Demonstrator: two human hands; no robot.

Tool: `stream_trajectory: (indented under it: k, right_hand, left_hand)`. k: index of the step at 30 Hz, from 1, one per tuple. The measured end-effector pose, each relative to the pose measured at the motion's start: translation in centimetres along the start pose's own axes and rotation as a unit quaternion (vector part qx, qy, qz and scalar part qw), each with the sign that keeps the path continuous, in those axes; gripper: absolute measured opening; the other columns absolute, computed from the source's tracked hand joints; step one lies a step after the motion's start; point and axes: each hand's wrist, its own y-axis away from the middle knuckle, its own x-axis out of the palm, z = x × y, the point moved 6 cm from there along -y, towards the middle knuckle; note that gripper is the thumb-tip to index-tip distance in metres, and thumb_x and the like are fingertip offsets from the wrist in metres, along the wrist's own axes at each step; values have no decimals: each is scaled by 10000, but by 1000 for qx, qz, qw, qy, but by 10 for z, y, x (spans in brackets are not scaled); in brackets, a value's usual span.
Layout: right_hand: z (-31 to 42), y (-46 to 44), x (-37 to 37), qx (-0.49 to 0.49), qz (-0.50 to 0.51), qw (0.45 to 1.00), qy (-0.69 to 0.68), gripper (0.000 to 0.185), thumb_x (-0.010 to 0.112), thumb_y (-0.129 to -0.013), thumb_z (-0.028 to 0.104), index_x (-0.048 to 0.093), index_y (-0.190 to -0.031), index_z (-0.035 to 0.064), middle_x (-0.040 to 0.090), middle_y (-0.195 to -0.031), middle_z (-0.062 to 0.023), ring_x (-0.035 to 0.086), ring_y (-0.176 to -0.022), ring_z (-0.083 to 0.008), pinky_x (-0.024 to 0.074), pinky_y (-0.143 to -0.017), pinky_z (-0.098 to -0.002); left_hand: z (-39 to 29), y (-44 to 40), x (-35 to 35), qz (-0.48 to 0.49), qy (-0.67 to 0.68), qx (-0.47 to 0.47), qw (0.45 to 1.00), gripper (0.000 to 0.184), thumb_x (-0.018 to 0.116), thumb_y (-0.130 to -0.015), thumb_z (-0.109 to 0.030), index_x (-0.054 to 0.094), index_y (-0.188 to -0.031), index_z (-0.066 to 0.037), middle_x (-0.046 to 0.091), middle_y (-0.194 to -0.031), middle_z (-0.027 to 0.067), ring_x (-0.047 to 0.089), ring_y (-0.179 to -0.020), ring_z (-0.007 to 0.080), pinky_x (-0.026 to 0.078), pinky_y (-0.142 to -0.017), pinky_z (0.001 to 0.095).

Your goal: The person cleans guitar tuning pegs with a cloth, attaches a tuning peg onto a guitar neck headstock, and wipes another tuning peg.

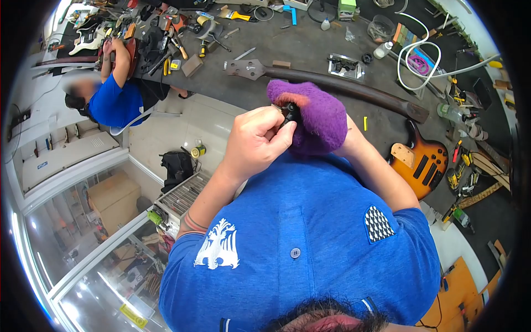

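My left hand (257, 138) pinches a small black metal part (289, 113) between thumb and fingers, against the front of a fuzzy purple cloth (321, 116). A reddish patch shows on the cloth just above the part. From the right, my right hand (346, 137) holds the cloth, which covers its fingers; only the wrist side shows. Just beyond the cloth, a dark bass neck (348, 86) with a bare headstock lies across the bench. A metal tray (345, 66) of small black parts sits behind the neck.
A sunburst bass body (420, 160) lies at the right among tools. Clutter, a white hose (406, 66) and bottles stand along the dark bench (221, 83). At the left, another person (119, 102) in blue works over a red instrument. A black bag (177, 169) is on the floor.
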Motion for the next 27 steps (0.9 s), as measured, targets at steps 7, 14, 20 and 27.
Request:
stream_trajectory:
  k: [7, 14, 20, 27]
  right_hand:
    - [-16, 17, 5, 38, -66, 992, -97, 386, 713, -948, 140, 692, -1321, 40, 717, -1265, -122, 681, -1149, -241, 516, -1029, -389]
    - [-14, 11, -3, 96, -30, 985, -143, 390, 731, -913, 125, 705, -1294, 49, 727, -1215, -111, 691, -1104, -226, 536, -987, -378]
    - [-35, 19, 17, 201, -53, 923, -324, 466, 807, -857, 161, 702, -1303, 73, 725, -1208, -99, 691, -1096, -236, 538, -972, -365]
    - [-13, 13, 12, 115, 46, 973, -196, 399, 795, -911, 145, 703, -1288, 53, 727, -1163, -60, 671, -1048, -145, 546, -925, -326]
  left_hand:
    - [-16, -3, 9, 29, -67, 96, 993, 259, 754, -826, -55, 522, -712, -34, 502, -643, 103, 522, -578, 300, 425, -568, 422]
    - [-20, -1, -3, -11, 12, 81, 997, 281, 770, -842, -63, 530, -701, -27, 449, -626, 95, 461, -544, 284, 388, -545, 401]
    - [-30, 3, -13, 7, 16, 84, 996, 298, 771, -846, -69, 519, -690, -32, 445, -621, 95, 469, -543, 283, 388, -543, 396]
    - [-35, 2, -14, 0, 23, 95, 995, 250, 777, -841, -74, 565, -716, -33, 486, -632, 86, 500, -552, 275, 409, -549, 382]
